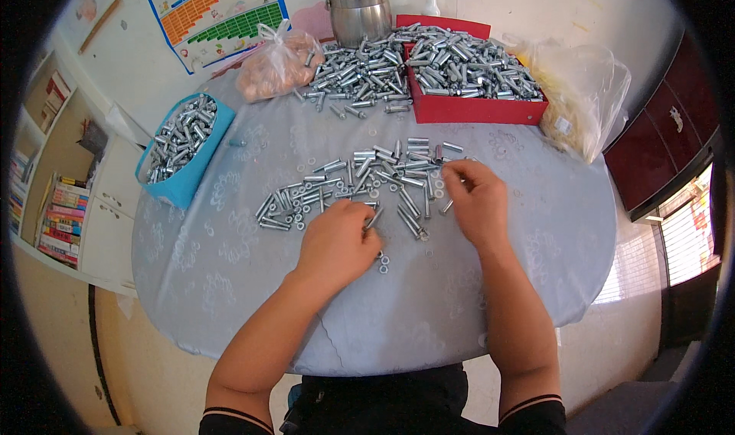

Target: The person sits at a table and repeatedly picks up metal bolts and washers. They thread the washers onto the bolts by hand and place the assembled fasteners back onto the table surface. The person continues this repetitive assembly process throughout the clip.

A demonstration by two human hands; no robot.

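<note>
A loose pile of silvery metal bolts (pixel 408 197), sleeves, nuts and washers lies in the middle of the table. My left hand (pixel 337 240) is at the pile's near edge, its fingers closed on a bolt (pixel 374 218) that sticks out past the fingertips. A few hex nuts (pixel 384 269) lie just right of that hand. At the pile's right end is my right hand (pixel 478 197), its fingers curled together and pointing down among the parts. What its fingertips pinch, if anything, is hidden. Another bolt (pixel 447 207) shows just below those fingers.
Bolts fill a red box (pixel 482 112) at the back and a blue container (pixel 200 194) at the left. Between them a bolt heap (pixel 360 71) spreads beside a tied plastic bag (pixel 268 79). Behind stands a steel pot (pixel 360 14). A clear bag (pixel 586 106) is at right.
</note>
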